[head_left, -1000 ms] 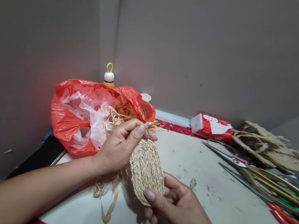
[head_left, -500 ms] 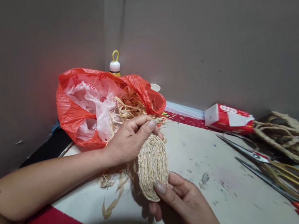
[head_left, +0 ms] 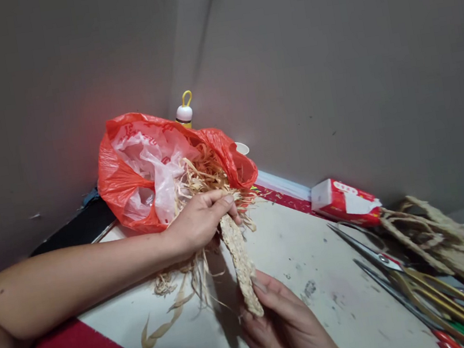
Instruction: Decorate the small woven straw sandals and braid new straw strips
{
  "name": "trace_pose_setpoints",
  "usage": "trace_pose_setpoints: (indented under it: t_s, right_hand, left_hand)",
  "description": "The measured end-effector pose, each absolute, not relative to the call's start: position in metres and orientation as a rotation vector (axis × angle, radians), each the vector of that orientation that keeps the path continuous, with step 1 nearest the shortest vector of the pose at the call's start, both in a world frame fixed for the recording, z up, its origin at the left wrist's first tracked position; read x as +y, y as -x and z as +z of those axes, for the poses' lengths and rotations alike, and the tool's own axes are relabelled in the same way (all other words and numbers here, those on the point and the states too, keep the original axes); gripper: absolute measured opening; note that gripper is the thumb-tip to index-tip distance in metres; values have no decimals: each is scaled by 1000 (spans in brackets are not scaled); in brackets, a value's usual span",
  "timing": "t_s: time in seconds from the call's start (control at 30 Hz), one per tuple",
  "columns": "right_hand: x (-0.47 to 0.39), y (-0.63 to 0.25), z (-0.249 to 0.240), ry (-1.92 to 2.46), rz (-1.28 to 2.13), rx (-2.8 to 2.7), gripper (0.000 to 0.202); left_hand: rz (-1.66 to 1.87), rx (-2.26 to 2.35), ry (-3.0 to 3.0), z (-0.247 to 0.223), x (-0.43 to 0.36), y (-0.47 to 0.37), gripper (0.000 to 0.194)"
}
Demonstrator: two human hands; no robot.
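Note:
An oval piece of woven straw [head_left: 239, 257] is held above the white tabletop, turned so that I see it narrow and nearly edge-on. My left hand [head_left: 203, 218] pinches its upper end between thumb and fingers. At the lower end, my right hand [head_left: 281, 315] grips it, thumb on the near side and fingers behind. Loose straw strands [head_left: 203, 274] hang down behind the piece, below my left hand. Just beyond that hand lies a heap of dry straw strips [head_left: 203, 172], spilling from a red plastic bag [head_left: 121, 176].
To the right lie large scissors [head_left: 384, 260], a red-and-white box [head_left: 345, 203] and a bundle of braided straw [head_left: 446, 241]. A bottle with a yellow loop [head_left: 184, 112] stands behind the bag. Grey walls close off the back. A loose strip [head_left: 162, 331] rests on the table.
The woven straw piece has turned from showing its broad face to nearly edge-on. My right hand has rolled with it, still gripping the lower end. The view has shifted slightly.

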State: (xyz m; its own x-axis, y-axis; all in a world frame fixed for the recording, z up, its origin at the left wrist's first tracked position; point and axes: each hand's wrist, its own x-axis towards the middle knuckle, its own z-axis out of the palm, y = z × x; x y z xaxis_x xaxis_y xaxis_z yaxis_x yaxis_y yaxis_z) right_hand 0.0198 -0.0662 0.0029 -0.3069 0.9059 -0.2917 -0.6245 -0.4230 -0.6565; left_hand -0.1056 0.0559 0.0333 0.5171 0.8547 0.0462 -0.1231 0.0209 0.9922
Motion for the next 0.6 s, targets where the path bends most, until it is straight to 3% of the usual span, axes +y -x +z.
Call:
trace_pose_setpoints:
  t_s: [0.6]
  right_hand:
    - [-65, -23, -2, 736, 1896, -550, 18]
  left_hand:
    - [928, 683, -1427, 31, 55, 105, 30]
